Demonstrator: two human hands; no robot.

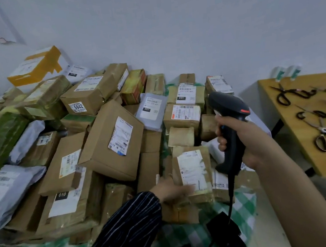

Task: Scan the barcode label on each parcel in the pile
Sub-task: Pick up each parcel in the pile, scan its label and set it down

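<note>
Right hand (249, 140) is up over the right end of the pile, fingers wrapped round the handle of the black scanner (228, 105). Its head tilts forward and down toward the boxes, and the orange mark shows on top. The cable (231, 192) drops straight from the grip to a black object (225, 232) lying on the near right corner of the green checked cloth (245, 205). Left hand (171, 188), striped sleeve (129, 228) behind it, is down on the small taped parcel (207, 171) near the front edge of the cloth. The fingers reach across the bottom of its white label (191, 167), but it's a blur, so I can't tell if I'm gripping or just resting there. That label faces up, just below and left of the scanner. The pile (107, 142) covers the cloth from this parcel to the far edge by the wall (166, 21) and out to the left edge. It's brown cartons lying at all angles, with grey mailer bags (151, 110) tucked between them and green-wrapped ones on the left. One carton toward the back shows 5942 (77, 107) on its side, and a wide flat one sits tilted in the middle, label up. Off to the right, apart from the cloth, there's a wooden table (300, 128) with several pairs of dark scissors (295, 94) spread across it.
</note>
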